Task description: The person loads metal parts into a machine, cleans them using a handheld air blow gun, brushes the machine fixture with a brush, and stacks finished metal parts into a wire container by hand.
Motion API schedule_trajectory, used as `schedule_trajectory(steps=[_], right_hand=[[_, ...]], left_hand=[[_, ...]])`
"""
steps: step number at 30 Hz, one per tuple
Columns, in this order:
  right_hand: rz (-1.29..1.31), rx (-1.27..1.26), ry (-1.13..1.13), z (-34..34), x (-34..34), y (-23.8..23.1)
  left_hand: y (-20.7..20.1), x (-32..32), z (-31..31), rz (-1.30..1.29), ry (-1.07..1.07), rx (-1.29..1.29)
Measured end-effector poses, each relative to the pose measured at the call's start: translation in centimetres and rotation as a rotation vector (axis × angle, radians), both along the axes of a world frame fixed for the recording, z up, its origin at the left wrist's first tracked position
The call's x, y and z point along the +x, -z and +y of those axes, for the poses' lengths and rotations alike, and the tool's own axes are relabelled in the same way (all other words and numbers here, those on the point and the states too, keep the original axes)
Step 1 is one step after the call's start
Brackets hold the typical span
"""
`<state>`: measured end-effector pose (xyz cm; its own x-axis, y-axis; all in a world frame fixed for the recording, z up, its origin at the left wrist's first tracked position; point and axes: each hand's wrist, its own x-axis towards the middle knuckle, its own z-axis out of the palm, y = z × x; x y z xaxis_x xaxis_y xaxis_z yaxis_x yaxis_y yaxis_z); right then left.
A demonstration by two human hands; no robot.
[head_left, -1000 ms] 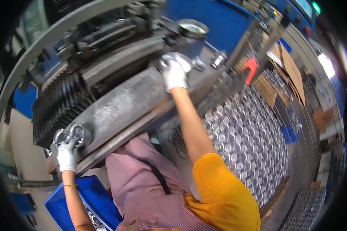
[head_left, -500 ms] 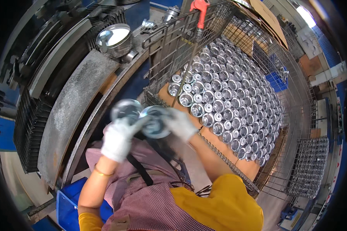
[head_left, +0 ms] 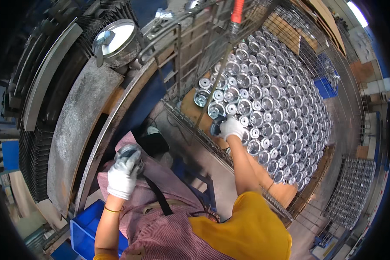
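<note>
My left hand (head_left: 122, 177), in a white glove, grips a shiny round metal cup (head_left: 129, 151) above my lap. To the right, my white-gloved right hand (head_left: 232, 128) reaches over the wire cage and holds a second metal cup (head_left: 217, 126), tilted, with its dark side toward me. That cup is at the near left edge of a layer of silvery metal cups (head_left: 271, 108) standing in tight rows on a brown cardboard sheet (head_left: 264, 182). My right fingers partly cover the cup; whether it touches its neighbours I cannot tell.
The wire cage (head_left: 167, 65) encloses the cups, and a rod with a red handle (head_left: 237, 12) crosses its near corner. At left are a worn metal plate (head_left: 80, 125) and a round metal pot (head_left: 121, 54). A blue bin (head_left: 80, 236) stands low beside my left arm.
The two cups, close together before me earlier, are now apart. My right hand has carried one right to the cage; my left has drawn the other slightly down.
</note>
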<state>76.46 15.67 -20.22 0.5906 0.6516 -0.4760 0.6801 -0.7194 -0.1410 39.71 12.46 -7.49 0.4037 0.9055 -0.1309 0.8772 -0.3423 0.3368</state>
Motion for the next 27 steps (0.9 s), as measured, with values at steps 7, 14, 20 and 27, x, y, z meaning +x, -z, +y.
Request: schedule_trajectory(steps=[7,14,20,27], right_hand=[[0.663,-0.008,-0.206,-3.1,-1.1,-8.4],[0.759,-0.042,-0.344,-2.3,-6.6,-6.6],[1.011,0.073,0.001,-4.5,-5.0,-6.5],[1.468,0.418,0.115,-8.7,-3.8,-5.4]], left_hand=[[1.5,2.9,1.7,-0.423,0.104,-0.138],[2.6,8.2,0.3,0.103,0.291,-0.108],[2.1,8.9,-0.5,-0.22,0.242,-0.077],[3.5,11.7,-1.0,-0.265,0.039,-0.226]])
